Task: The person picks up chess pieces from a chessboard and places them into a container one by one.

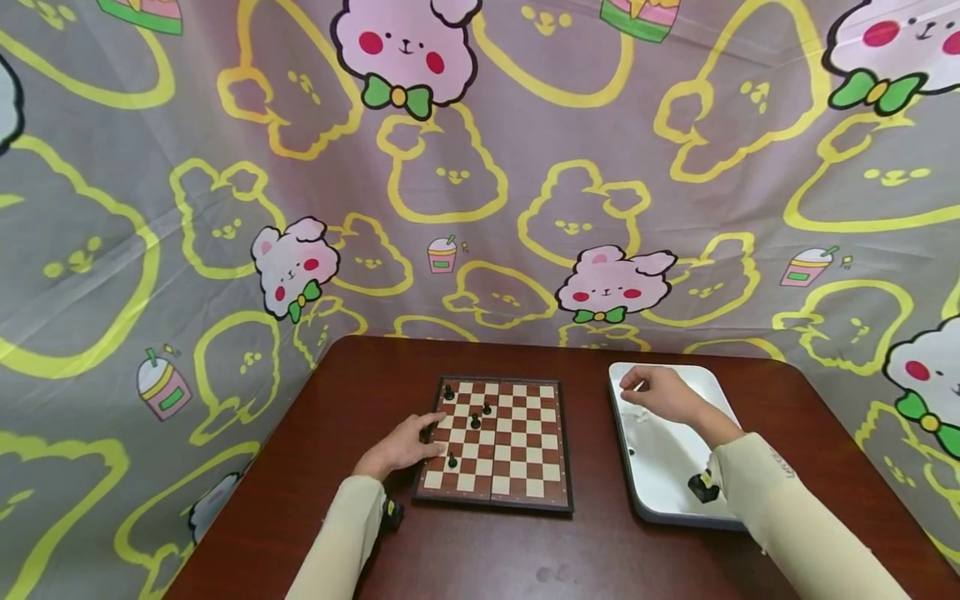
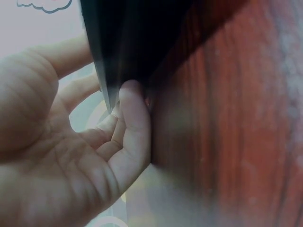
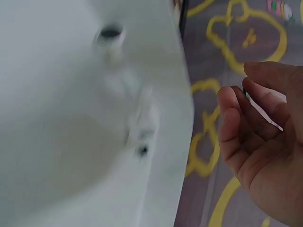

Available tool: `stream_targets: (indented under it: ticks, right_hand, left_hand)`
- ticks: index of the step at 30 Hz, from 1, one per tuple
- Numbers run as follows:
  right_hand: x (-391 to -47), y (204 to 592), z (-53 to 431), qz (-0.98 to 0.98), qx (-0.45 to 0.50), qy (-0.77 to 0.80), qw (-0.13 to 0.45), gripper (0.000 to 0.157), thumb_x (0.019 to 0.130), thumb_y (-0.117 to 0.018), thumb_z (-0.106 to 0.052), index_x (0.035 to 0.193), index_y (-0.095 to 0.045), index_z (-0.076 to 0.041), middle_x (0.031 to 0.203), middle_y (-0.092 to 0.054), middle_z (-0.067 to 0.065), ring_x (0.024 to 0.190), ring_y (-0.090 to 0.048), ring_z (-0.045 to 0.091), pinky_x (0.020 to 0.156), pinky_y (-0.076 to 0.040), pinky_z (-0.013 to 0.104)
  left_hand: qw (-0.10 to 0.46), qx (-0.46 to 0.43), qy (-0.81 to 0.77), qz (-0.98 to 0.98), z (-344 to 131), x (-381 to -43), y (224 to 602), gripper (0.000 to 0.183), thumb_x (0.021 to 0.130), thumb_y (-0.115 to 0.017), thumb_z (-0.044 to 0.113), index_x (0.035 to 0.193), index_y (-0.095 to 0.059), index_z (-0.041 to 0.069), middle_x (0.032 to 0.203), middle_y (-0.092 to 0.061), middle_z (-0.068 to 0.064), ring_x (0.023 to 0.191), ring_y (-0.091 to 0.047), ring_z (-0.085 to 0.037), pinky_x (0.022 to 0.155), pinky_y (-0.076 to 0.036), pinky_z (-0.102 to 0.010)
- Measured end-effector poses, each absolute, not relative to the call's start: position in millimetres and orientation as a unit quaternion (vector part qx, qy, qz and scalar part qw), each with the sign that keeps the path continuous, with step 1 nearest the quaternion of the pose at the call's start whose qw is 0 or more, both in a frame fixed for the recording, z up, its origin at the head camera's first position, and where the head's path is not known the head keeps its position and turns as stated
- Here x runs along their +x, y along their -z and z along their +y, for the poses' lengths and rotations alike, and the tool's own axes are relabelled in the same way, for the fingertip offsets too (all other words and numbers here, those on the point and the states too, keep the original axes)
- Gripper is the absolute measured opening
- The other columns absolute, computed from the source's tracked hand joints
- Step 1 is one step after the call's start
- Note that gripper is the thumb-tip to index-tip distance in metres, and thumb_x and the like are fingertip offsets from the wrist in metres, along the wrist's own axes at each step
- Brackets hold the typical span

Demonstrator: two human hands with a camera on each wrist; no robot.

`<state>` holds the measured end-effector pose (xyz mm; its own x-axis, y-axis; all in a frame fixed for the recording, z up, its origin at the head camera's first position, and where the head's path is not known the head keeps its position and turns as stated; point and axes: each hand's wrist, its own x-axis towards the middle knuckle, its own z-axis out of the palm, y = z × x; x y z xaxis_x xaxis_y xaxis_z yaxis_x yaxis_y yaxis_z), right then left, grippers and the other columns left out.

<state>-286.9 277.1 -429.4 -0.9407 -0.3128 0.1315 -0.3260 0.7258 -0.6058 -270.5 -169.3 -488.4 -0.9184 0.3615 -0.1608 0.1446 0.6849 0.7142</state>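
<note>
My left hand (image 1: 405,444) grips the left edge of an unfolded chessboard (image 1: 525,442), thumb and fingers at its rim. In the left wrist view the fingers (image 2: 135,127) curl at the board's dark underside (image 2: 128,42). Several black chess pieces, among them one black chess piece (image 1: 476,422), stand on the board's left half. Over the white tray (image 1: 675,475), my right hand (image 1: 663,395) pinches a small white chess piece (image 1: 639,386), mostly hidden by the fingers. Below it a few blurred white pieces (image 3: 142,118) lie in the tray near its side.
The board and tray rest on a dark red-brown wooden table (image 1: 600,542), with a strip of tabletop between them. A patterned cloth (image 1: 517,192) hangs behind and to the sides of the table.
</note>
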Motion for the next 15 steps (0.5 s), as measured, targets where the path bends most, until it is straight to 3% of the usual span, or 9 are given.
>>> stream_targets:
  ticks: [15]
  right_hand:
    - [-290,420,177,-0.918,0.2,-0.34,-0.034,0.011,0.082,-0.063,-0.024,0.09,-0.063,-0.017,0.082,-0.057,-0.006,0.075,-0.052,0.013,0.063,-0.042,0.031]
  left_hand:
    - [0.153,0.14,-0.364,0.908,-169,-271,490,0.058,0.082,-0.063,0.027,0.134,-0.039,0.018,0.134,-0.026,-0.023,0.122,-0.026,-0.036,0.09,-0.031,-0.048]
